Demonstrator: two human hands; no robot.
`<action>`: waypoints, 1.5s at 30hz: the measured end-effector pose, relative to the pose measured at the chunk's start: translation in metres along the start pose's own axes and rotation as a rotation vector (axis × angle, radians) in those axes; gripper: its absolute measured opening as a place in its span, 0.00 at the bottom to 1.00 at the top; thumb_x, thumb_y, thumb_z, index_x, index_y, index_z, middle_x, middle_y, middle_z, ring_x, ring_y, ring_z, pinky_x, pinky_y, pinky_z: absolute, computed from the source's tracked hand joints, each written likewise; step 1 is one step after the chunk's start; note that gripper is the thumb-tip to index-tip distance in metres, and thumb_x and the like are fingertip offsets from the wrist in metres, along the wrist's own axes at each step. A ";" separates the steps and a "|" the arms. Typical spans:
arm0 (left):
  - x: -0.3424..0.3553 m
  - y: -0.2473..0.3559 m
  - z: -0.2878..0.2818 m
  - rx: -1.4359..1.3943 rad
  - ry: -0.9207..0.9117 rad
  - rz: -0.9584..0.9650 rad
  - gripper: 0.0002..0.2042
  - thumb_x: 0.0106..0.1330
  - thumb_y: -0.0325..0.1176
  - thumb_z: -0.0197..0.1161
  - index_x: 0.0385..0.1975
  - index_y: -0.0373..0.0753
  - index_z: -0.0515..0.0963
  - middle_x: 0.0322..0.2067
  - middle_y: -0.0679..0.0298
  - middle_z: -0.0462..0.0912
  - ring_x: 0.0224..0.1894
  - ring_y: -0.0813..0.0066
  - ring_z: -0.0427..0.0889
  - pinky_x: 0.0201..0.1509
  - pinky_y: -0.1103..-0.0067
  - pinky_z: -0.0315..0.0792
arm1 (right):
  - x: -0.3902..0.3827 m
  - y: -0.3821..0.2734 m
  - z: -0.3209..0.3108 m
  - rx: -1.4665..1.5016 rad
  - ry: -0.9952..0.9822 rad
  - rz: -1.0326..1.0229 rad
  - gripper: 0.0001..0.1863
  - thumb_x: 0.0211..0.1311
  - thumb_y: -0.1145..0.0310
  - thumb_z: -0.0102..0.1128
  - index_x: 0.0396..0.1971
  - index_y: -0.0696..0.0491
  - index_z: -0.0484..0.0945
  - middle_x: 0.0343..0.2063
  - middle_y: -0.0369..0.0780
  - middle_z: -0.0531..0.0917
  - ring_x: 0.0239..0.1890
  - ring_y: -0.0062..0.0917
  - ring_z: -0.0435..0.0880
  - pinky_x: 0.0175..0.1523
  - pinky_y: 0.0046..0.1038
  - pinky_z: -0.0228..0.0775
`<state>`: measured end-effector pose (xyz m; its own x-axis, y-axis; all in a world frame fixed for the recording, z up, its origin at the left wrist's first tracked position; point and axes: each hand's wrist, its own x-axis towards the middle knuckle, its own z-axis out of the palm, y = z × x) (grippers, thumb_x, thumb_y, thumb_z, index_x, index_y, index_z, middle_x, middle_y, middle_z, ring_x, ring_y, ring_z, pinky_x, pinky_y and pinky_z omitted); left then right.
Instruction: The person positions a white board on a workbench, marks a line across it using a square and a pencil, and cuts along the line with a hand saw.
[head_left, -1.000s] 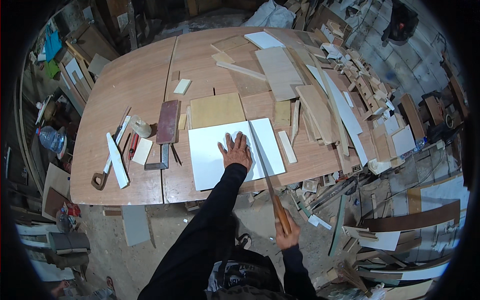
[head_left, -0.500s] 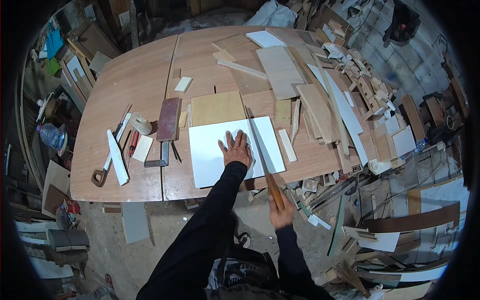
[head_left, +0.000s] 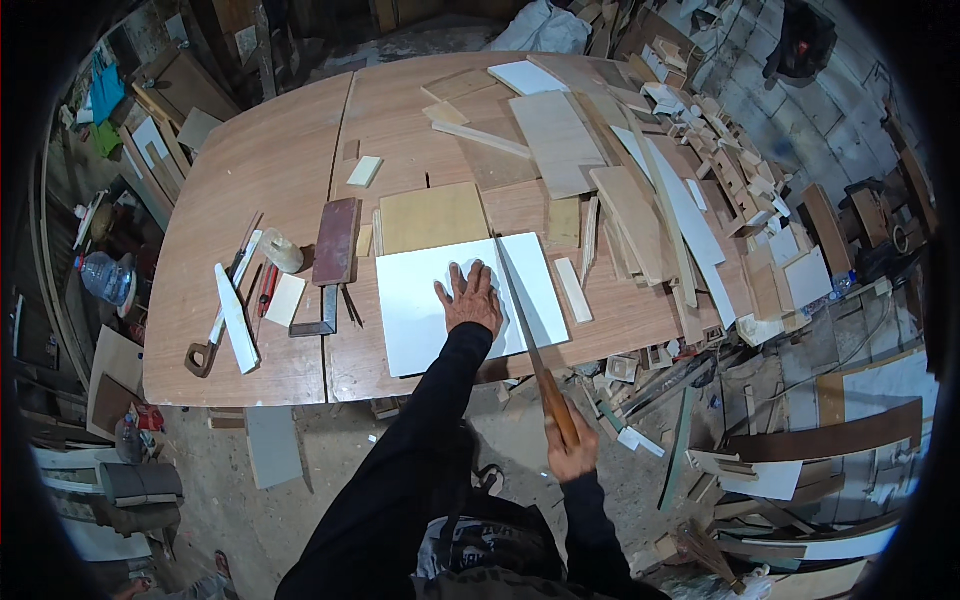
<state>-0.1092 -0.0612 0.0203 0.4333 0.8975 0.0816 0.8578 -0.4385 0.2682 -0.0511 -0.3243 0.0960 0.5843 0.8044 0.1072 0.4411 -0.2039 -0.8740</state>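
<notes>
A white board (head_left: pixel 415 310) lies at the front edge of the wooden table. My left hand (head_left: pixel 470 300) rests flat on it, fingers spread, just left of the saw. My right hand (head_left: pixel 573 447) is wrapped round the wooden handle of a handsaw (head_left: pixel 522 310), below the table's front edge. The saw's blade runs slantwise across the right part of the white board, its tip close to the board's far edge. A yellowish board (head_left: pixel 430 218) lies right behind the white one. How deep the blade sits in the board cannot be made out.
Left on the table (head_left: pixel 235 155) lie another handsaw (head_left: pixel 199 358), a white tapered strip (head_left: pixel 236 320), a try square (head_left: pixel 318 326), a glue bottle (head_left: pixel 283 250) and a dark red block (head_left: pixel 336 240). Several planks (head_left: pixel 560 140) and offcuts crowd the right side. Scraps litter the floor (head_left: pixel 350 455).
My right hand has drawn the handsaw back toward me and slightly right, so its tip sits nearer the board's far edge. My left hand stays on the board.
</notes>
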 end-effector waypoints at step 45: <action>0.001 0.013 -0.002 0.007 0.013 0.015 0.24 0.66 0.41 0.44 0.63 0.46 0.60 0.68 0.68 0.52 0.71 0.50 0.40 0.67 0.44 0.34 | 0.016 0.013 0.007 -0.040 0.082 -0.042 0.24 0.53 0.72 0.57 0.53 0.53 0.72 0.30 0.51 0.81 0.30 0.42 0.83 0.37 0.30 0.74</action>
<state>-0.0980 -0.0661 0.0255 0.4426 0.8913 0.0983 0.8532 -0.4523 0.2597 -0.0409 -0.3103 0.0831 0.6178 0.7645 0.1839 0.4928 -0.1943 -0.8482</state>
